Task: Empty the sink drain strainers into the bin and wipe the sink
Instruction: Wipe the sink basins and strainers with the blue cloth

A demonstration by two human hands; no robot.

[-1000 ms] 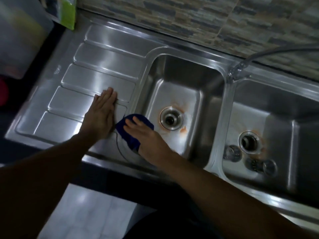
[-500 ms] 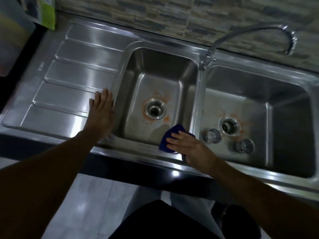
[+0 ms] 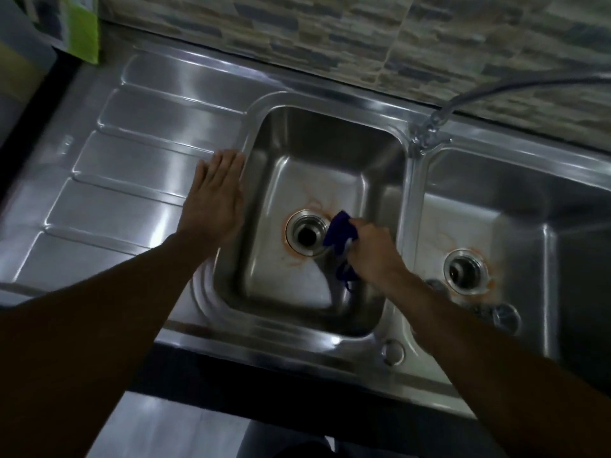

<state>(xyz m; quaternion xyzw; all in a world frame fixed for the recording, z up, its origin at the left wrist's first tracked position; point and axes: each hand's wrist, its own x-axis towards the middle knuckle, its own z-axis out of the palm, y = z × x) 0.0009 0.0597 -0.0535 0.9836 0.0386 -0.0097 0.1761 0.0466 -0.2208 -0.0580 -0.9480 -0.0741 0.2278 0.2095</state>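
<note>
While my right hand (image 3: 372, 251) is closing its fingers (image 3: 358, 226) around the bunched dark blue cloth (image 3: 339, 231) and pressing it beside the open round steel drain (image 3: 307, 235) of the left stainless basin (image 3: 327, 147), my left hand (image 3: 216, 196) is lying flat, fingers spread and holding nothing, on the ribbed draining counter (image 3: 132, 173). Two round metal strainers (image 3: 504, 315) are sitting out of their drains on the right basin's floor, so I am judging the emptying done and the wiping underway, with orange stains around both drains waiting.
</note>
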